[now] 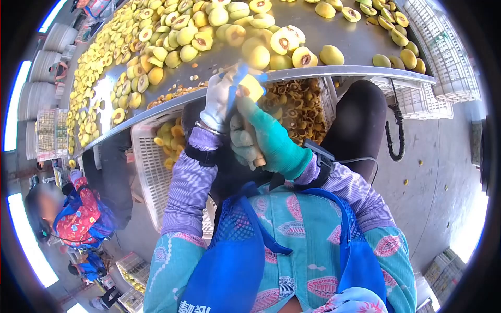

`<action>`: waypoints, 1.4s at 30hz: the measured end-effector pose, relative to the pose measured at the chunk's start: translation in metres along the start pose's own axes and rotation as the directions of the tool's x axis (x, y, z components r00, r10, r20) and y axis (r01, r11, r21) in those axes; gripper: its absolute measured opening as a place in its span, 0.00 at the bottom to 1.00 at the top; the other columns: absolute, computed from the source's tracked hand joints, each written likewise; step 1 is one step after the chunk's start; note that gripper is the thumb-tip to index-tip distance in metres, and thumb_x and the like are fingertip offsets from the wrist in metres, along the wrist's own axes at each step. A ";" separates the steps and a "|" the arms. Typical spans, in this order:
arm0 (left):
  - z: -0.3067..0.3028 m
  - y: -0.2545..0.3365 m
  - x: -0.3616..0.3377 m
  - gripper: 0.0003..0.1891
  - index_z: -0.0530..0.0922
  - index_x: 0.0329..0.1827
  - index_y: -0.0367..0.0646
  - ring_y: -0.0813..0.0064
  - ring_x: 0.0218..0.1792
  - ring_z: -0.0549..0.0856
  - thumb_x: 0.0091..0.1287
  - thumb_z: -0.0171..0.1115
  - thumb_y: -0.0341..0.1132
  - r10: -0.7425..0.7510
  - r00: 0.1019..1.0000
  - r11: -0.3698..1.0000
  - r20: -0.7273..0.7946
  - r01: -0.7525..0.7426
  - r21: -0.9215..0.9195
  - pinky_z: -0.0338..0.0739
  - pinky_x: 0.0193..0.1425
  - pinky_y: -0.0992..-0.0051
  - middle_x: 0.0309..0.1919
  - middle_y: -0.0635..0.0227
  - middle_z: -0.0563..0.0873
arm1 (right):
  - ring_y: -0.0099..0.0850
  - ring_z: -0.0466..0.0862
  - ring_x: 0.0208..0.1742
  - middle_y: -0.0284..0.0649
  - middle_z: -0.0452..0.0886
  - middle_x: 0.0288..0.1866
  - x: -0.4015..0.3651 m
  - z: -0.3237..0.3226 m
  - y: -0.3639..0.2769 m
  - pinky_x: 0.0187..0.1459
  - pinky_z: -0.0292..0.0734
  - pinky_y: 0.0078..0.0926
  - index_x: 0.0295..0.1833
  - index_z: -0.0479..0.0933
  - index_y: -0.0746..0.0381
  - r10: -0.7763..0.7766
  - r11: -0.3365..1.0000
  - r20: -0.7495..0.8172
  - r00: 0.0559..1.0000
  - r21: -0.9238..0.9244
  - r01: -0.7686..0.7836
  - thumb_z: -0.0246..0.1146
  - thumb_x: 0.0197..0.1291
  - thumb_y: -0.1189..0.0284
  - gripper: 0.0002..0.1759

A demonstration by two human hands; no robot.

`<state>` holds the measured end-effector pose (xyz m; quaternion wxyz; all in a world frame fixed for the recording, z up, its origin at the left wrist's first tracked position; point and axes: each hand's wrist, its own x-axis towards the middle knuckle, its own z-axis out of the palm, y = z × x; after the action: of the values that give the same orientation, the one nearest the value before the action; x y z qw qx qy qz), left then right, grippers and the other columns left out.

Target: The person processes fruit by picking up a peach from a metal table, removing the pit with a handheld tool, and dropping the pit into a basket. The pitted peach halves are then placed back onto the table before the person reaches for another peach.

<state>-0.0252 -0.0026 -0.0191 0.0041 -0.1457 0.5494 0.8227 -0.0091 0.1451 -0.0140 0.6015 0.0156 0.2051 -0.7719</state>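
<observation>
Left hand (222,99) pinches yellow fruit piece (252,87) near bench (360,44). Right hand (271,136), green-gloved, is curled around wooden handle (259,160).

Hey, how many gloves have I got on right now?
2 that I can see: a white glove on your left hand and a green glove on your right hand. Any worn underneath would be hidden.

The metal table (344,47) carries whole and halved yellow-green fruits (180,36) and small scattered scraps (195,78).
</observation>
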 end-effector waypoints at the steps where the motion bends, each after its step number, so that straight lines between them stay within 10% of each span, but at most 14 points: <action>1: 0.000 -0.001 -0.002 0.23 0.80 0.47 0.26 0.73 0.26 0.83 0.73 0.58 0.45 0.010 0.998 1.000 0.068 -0.011 0.007 0.80 0.32 0.77 0.32 0.57 0.86 | 0.19 0.62 0.11 0.25 0.66 0.18 0.000 0.000 0.000 0.14 0.58 0.19 0.37 0.70 0.53 0.049 0.991 0.073 0.996 0.123 -0.057 0.46 0.72 0.41 0.26; 3: 0.000 0.000 -0.007 0.27 0.80 0.50 0.27 0.71 0.29 0.84 0.73 0.56 0.50 0.034 0.978 0.999 0.205 -0.039 0.019 0.81 0.34 0.75 0.35 0.55 0.86 | 0.18 0.60 0.11 0.22 0.65 0.18 0.000 0.003 -0.004 0.16 0.58 0.19 0.37 0.71 0.52 0.103 0.958 0.179 0.979 0.248 -0.146 0.45 0.73 0.42 0.26; 10: -0.043 0.000 -0.048 0.25 0.79 0.55 0.37 0.70 0.32 0.85 0.76 0.48 0.52 0.129 0.940 0.927 -0.314 -0.227 -0.300 0.79 0.29 0.76 0.38 0.61 0.86 | 0.17 0.60 0.10 0.22 0.64 0.17 -0.013 0.001 -0.014 0.15 0.59 0.19 0.37 0.71 0.53 0.097 0.945 0.389 0.916 0.253 -0.207 0.43 0.76 0.46 0.24; 16: -0.078 0.018 -0.083 0.30 0.79 0.56 0.36 0.72 0.29 0.86 0.76 0.45 0.57 0.169 0.850 0.981 -0.499 -0.192 0.006 0.77 0.23 0.80 0.41 0.59 0.87 | 0.17 0.66 0.13 0.28 0.69 0.20 -0.005 -0.028 0.008 0.13 0.61 0.17 0.39 0.71 0.54 0.155 0.908 -0.290 0.944 -0.334 -0.252 0.52 0.71 0.44 0.24; 18: -0.078 0.000 -0.076 0.34 0.75 0.62 0.36 0.72 0.29 0.87 0.74 0.47 0.61 0.232 0.859 0.968 -0.455 -0.160 0.192 0.78 0.25 0.81 0.40 0.62 0.88 | 0.15 0.67 0.16 0.27 0.69 0.21 -0.013 0.015 0.005 0.16 0.62 0.15 0.42 0.73 0.53 0.020 0.811 -0.227 0.974 -0.566 -0.149 0.53 0.71 0.45 0.22; 20: -0.065 -0.012 -0.065 0.34 0.75 0.62 0.35 0.73 0.29 0.86 0.74 0.48 0.61 0.772 0.625 0.379 -0.115 -0.308 0.873 0.77 0.25 0.82 0.39 0.62 0.88 | 0.32 0.74 0.17 0.40 0.75 0.21 0.012 0.007 0.018 0.19 0.69 0.32 0.40 0.75 0.58 -0.378 0.482 0.015 0.926 -0.850 0.210 0.57 0.70 0.52 0.19; 21: -0.060 -0.011 -0.065 0.33 0.75 0.62 0.35 0.72 0.30 0.86 0.74 0.49 0.59 0.726 0.661 0.503 -0.188 -0.325 0.800 0.78 0.28 0.80 0.39 0.61 0.88 | 0.41 0.78 0.18 0.47 0.79 0.22 0.023 0.003 0.022 0.19 0.70 0.39 0.38 0.75 0.59 -0.592 0.110 0.256 0.764 -0.914 0.391 0.59 0.69 0.55 0.17; 25: -0.054 0.002 -0.072 0.28 0.76 0.61 0.33 0.72 0.33 0.85 0.75 0.53 0.52 0.393 0.773 0.918 -0.498 -0.297 0.264 0.81 0.37 0.76 0.38 0.59 0.87 | 0.55 0.82 0.41 0.57 0.81 0.34 -0.017 -0.023 -0.010 0.38 0.74 0.47 0.43 0.76 0.63 -0.391 -0.169 -0.025 0.920 -0.981 -0.099 0.57 0.70 0.56 0.19; 26: -0.083 -0.010 -0.078 0.22 0.77 0.58 0.33 0.74 0.32 0.84 0.75 0.55 0.46 0.843 0.503 0.340 -0.191 -0.221 0.914 0.80 0.36 0.76 0.37 0.61 0.87 | 0.52 0.83 0.38 0.54 0.81 0.32 -0.025 -0.033 -0.018 0.38 0.74 0.45 0.44 0.76 0.63 -0.347 -0.057 -0.098 0.933 -0.991 -0.125 0.57 0.70 0.56 0.19; 27: -0.119 -0.016 -0.086 0.16 0.78 0.55 0.34 0.77 0.32 0.84 0.75 0.56 0.40 0.848 0.355 -0.462 0.395 0.127 0.878 0.80 0.35 0.76 0.36 0.63 0.86 | 0.49 0.82 0.34 0.51 0.80 0.30 -0.027 -0.047 -0.024 0.35 0.74 0.44 0.42 0.76 0.63 -0.386 0.005 -0.078 0.919 -0.997 -0.083 0.58 0.70 0.57 0.18; 29: -0.157 0.019 -0.114 0.16 0.85 0.44 0.35 0.54 0.43 0.83 0.70 0.60 0.41 0.556 0.700 0.419 -0.449 0.230 0.878 0.74 0.53 0.61 0.49 0.53 0.83 | 0.44 0.82 0.30 0.49 0.79 0.27 -0.026 -0.064 -0.035 0.32 0.73 0.41 0.40 0.76 0.64 -0.509 0.083 -0.010 0.860 -0.996 0.037 0.61 0.68 0.59 0.17; 31: -0.172 0.057 -0.105 0.21 0.84 0.46 0.37 0.54 0.44 0.84 0.63 0.66 0.49 0.491 0.680 -0.038 -0.545 0.641 0.766 0.77 0.50 0.63 0.45 0.50 0.86 | 0.40 0.80 0.28 0.48 0.77 0.26 -0.021 -0.059 -0.061 0.30 0.72 0.39 0.39 0.76 0.64 -0.573 0.179 -0.063 0.817 -0.983 0.050 0.62 0.68 0.61 0.15; 37: -0.239 0.134 0.052 0.23 0.83 0.48 0.38 0.61 0.39 0.86 0.62 0.66 0.50 0.557 0.743 0.427 -0.371 0.127 0.895 0.77 0.47 0.66 0.36 0.55 0.88 | 0.41 0.84 0.29 0.47 0.80 0.28 0.051 -0.055 -0.257 0.34 0.78 0.38 0.49 0.76 0.65 -0.761 0.062 -0.148 0.632 -0.986 -0.156 0.58 0.67 0.60 0.18; 42: -0.325 0.160 0.189 0.29 0.81 0.56 0.41 0.51 0.52 0.85 0.63 0.62 0.57 0.597 0.714 0.149 -0.366 0.350 0.925 0.76 0.58 0.62 0.48 0.49 0.87 | 0.56 0.83 0.48 0.59 0.83 0.42 0.113 -0.114 -0.421 0.51 0.76 0.49 0.51 0.75 0.65 -0.993 -0.115 0.110 0.037 -0.882 -0.457 0.55 0.67 0.51 0.25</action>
<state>-0.1566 -0.3890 -0.0356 -0.1815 -0.3444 0.9107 0.1378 -0.4589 0.1596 -0.0234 -0.2060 -0.0158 0.9096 -0.3605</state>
